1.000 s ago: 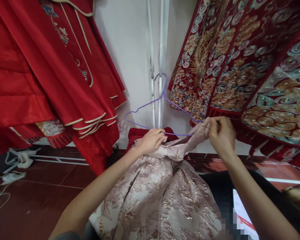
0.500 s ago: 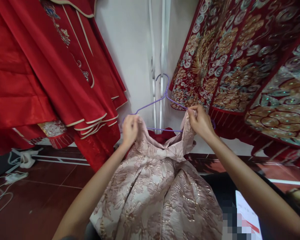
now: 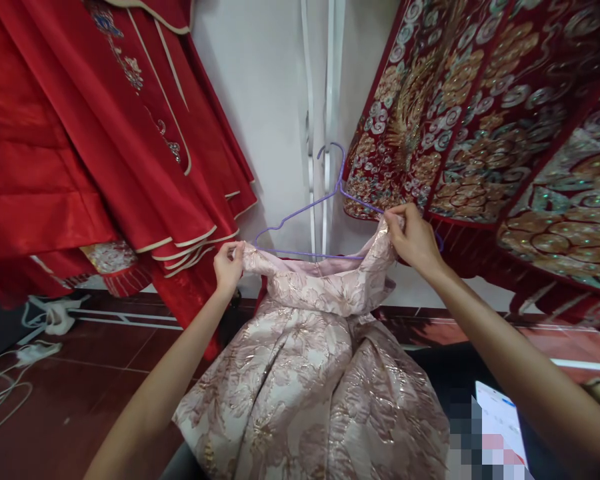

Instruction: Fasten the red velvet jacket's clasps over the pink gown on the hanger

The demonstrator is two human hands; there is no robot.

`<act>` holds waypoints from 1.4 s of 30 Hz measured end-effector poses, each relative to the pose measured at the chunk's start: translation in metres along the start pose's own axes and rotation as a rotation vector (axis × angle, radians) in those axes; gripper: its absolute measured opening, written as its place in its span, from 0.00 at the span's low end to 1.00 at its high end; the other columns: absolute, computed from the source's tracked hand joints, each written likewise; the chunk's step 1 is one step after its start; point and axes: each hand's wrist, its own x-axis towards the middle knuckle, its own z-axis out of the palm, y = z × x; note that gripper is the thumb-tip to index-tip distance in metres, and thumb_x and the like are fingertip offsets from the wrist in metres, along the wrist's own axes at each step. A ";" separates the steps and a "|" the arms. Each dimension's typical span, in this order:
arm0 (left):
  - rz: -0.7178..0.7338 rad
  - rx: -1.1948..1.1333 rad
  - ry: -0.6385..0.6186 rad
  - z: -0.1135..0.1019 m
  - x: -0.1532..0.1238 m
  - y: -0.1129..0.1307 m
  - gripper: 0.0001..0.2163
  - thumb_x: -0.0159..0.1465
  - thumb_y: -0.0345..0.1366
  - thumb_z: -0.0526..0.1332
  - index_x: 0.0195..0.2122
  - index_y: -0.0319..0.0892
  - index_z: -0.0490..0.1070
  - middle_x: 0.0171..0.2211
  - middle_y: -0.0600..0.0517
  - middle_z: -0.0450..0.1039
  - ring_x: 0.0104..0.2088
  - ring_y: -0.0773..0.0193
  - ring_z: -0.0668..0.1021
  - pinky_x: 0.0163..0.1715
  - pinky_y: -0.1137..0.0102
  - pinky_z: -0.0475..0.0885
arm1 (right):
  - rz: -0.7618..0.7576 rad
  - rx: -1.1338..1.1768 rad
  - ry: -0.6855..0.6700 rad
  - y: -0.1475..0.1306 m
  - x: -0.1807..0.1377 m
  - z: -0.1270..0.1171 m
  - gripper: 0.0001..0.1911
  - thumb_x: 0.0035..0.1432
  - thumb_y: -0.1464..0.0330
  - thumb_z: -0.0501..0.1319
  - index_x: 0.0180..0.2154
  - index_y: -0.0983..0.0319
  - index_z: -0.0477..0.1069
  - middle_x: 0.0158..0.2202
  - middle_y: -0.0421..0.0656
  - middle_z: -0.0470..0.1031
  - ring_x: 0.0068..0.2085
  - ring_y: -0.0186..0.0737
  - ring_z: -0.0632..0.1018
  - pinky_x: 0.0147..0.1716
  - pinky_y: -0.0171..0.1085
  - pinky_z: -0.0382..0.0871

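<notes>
A pale pink brocade dress [image 3: 300, 373] with a shiny floral pattern spreads before me, its neckline facing away. My left hand [image 3: 229, 265] pinches the dress's left shoulder strap and pulls it outward, beyond the hanger's bar. At the other side, my right hand [image 3: 414, 241] is closed on the right shoulder strap, at the hanger's right arm. A purple wire hanger [image 3: 307, 208] rises from the neckline, its hook standing free in front of white poles. The right part of the hanger runs behind my right hand and the strap.
Red garments [image 3: 145, 153] with pale piping hang at the left, and dark red embroidered ones [image 3: 445, 133] at the right. A white rack base [image 3: 130, 319] and cables [image 3: 10, 393] lie over the tiled floor. A phone [image 3: 500, 417] shows at lower right.
My left hand has moved outward to the left, stretching the strap off the hanger's left arm; the neckline is now wider and flatter. My right hand has shifted slightly right.
</notes>
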 end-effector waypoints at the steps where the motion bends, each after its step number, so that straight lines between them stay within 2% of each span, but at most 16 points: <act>1: 0.033 -0.018 0.010 -0.001 0.000 0.002 0.15 0.60 0.47 0.59 0.36 0.40 0.74 0.33 0.49 0.77 0.34 0.62 0.77 0.38 0.70 0.70 | -0.005 -0.003 0.003 0.000 0.000 0.000 0.10 0.60 0.61 0.53 0.40 0.59 0.66 0.40 0.50 0.77 0.41 0.52 0.77 0.41 0.46 0.68; 4: 0.076 -0.051 0.021 -0.004 0.000 0.008 0.15 0.61 0.47 0.58 0.36 0.39 0.74 0.31 0.50 0.76 0.33 0.63 0.76 0.37 0.71 0.69 | -0.013 -0.008 0.004 0.002 0.001 0.001 0.09 0.60 0.61 0.53 0.40 0.59 0.66 0.40 0.50 0.77 0.41 0.52 0.77 0.41 0.47 0.68; 8: 0.065 -0.059 0.008 -0.003 0.003 0.008 0.16 0.60 0.48 0.58 0.36 0.39 0.74 0.31 0.50 0.76 0.32 0.64 0.76 0.37 0.71 0.70 | -0.013 0.010 0.006 0.002 0.000 0.001 0.10 0.60 0.61 0.53 0.40 0.58 0.66 0.39 0.50 0.77 0.40 0.52 0.77 0.40 0.47 0.68; 15: -0.105 0.042 -0.038 0.004 0.007 -0.007 0.16 0.57 0.47 0.60 0.34 0.38 0.74 0.32 0.47 0.77 0.31 0.62 0.77 0.36 0.69 0.70 | -0.013 0.020 0.020 0.001 0.000 0.001 0.10 0.59 0.61 0.54 0.39 0.59 0.66 0.39 0.51 0.77 0.41 0.53 0.76 0.40 0.47 0.67; 20: -0.029 -0.002 -0.040 0.005 0.003 -0.001 0.16 0.59 0.47 0.59 0.36 0.38 0.74 0.33 0.47 0.77 0.33 0.62 0.77 0.38 0.69 0.70 | -0.003 0.010 -0.002 0.000 0.000 0.000 0.09 0.60 0.62 0.53 0.40 0.59 0.65 0.40 0.51 0.76 0.41 0.53 0.77 0.41 0.47 0.67; 25: 0.083 -0.107 -0.045 0.006 0.012 0.026 0.16 0.61 0.47 0.58 0.36 0.38 0.74 0.35 0.47 0.77 0.36 0.63 0.77 0.40 0.70 0.70 | -0.010 0.007 -0.020 0.002 0.000 0.002 0.09 0.60 0.61 0.53 0.39 0.59 0.65 0.39 0.50 0.76 0.40 0.52 0.77 0.41 0.46 0.67; 32: 0.315 -0.071 -0.249 0.031 0.030 0.106 0.13 0.62 0.45 0.58 0.35 0.39 0.74 0.35 0.50 0.77 0.36 0.64 0.76 0.38 0.72 0.69 | -0.095 0.031 -0.130 0.002 0.004 0.018 0.14 0.64 0.59 0.46 0.40 0.59 0.64 0.36 0.48 0.75 0.39 0.49 0.76 0.40 0.46 0.68; 34: 0.342 -0.005 -0.296 0.038 0.029 0.115 0.13 0.63 0.45 0.56 0.37 0.40 0.73 0.35 0.51 0.77 0.34 0.64 0.76 0.37 0.72 0.68 | -0.152 0.024 -0.153 0.004 0.005 0.018 0.15 0.64 0.60 0.45 0.41 0.60 0.65 0.37 0.49 0.75 0.41 0.49 0.76 0.42 0.47 0.68; 36: 0.371 0.101 -0.367 0.040 0.026 0.114 0.14 0.65 0.45 0.55 0.40 0.42 0.73 0.34 0.51 0.77 0.33 0.63 0.76 0.36 0.72 0.67 | -0.189 0.018 -0.205 0.010 0.006 0.011 0.16 0.64 0.60 0.46 0.42 0.61 0.67 0.39 0.50 0.76 0.42 0.49 0.76 0.44 0.48 0.68; 38: 0.408 0.206 -0.443 0.037 0.024 0.105 0.15 0.66 0.46 0.53 0.41 0.43 0.73 0.32 0.51 0.76 0.33 0.61 0.76 0.36 0.70 0.67 | -0.147 0.036 -0.271 0.020 0.011 -0.003 0.16 0.62 0.60 0.50 0.43 0.61 0.70 0.40 0.49 0.77 0.43 0.49 0.76 0.45 0.48 0.67; 39: 0.416 0.235 -0.465 0.035 0.023 0.099 0.16 0.66 0.48 0.53 0.40 0.44 0.74 0.32 0.51 0.76 0.34 0.60 0.76 0.36 0.70 0.67 | -0.078 0.079 -0.311 0.027 0.014 -0.011 0.17 0.61 0.61 0.50 0.42 0.61 0.72 0.40 0.49 0.78 0.42 0.48 0.77 0.44 0.47 0.68; 41: 0.368 0.210 -0.463 0.031 0.024 0.085 0.19 0.65 0.51 0.52 0.37 0.43 0.74 0.31 0.50 0.76 0.34 0.59 0.76 0.36 0.70 0.67 | 0.138 0.258 -0.435 0.042 0.021 -0.028 0.20 0.61 0.62 0.47 0.40 0.64 0.74 0.38 0.52 0.79 0.37 0.47 0.78 0.39 0.46 0.70; 42: 0.300 0.152 -0.443 0.030 0.025 0.077 0.21 0.64 0.54 0.51 0.36 0.43 0.74 0.30 0.50 0.75 0.34 0.59 0.76 0.35 0.70 0.68 | 0.253 0.379 -0.511 0.049 0.023 -0.035 0.23 0.62 0.62 0.43 0.39 0.65 0.74 0.36 0.54 0.79 0.34 0.47 0.79 0.35 0.45 0.71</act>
